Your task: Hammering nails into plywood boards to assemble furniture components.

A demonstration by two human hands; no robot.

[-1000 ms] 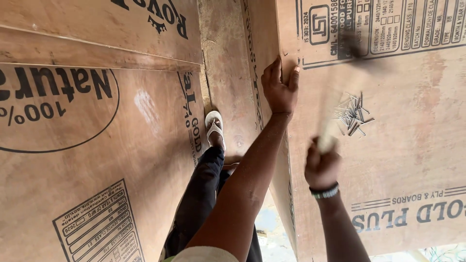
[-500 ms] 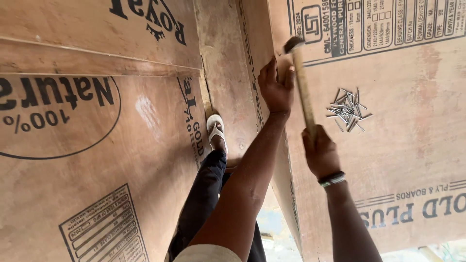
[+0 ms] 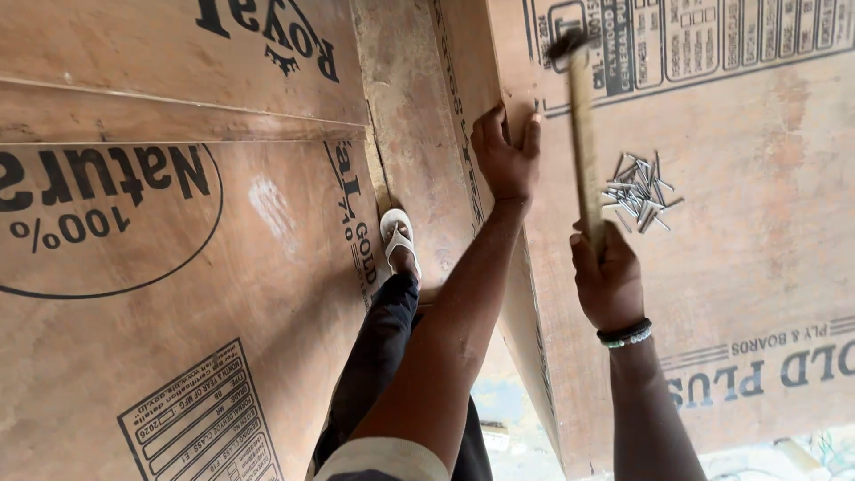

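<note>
1. Far left, you're looking down at big plywood sheets [image 3: 178, 267] with printed stamps and labels, lying flat and overlapping each other. Nothing is happening over there.

2. Moving in, your foot in a white sandal [image 3: 398, 233] is planted on the narrow worn strip between the boards, with your dark trouser leg [image 3: 374, 356] running down toward the bottom of the view.

3. Next, your left hand [image 3: 505, 153] is reaching out and pressing on the edge of the right-hand plywood board [image 3: 757, 267]. The fingers are curled over that edge and the thumb is sticking up on the far side, so it looks like you're steadying it. If there's a nail pinched in there, I can't tell; it's too small to see.

4. Your right hand [image 3: 607, 278] is wrapped tight around the wooden handle of the hammer [image 3: 583, 134], beaded bracelets [image 3: 625, 334] on the wrist. The head is up and blurry, just beside your left fingers.

5. Further right, a loose pile of nails [image 3: 639, 191] is sitting on the board, near the hammer handle but not touching it.

6. Progress-wise, I'd guess you're somewhere mid-job. Plenty of nails are waiting in that pile, and I can't make out any driven nail heads along the edge.
</note>
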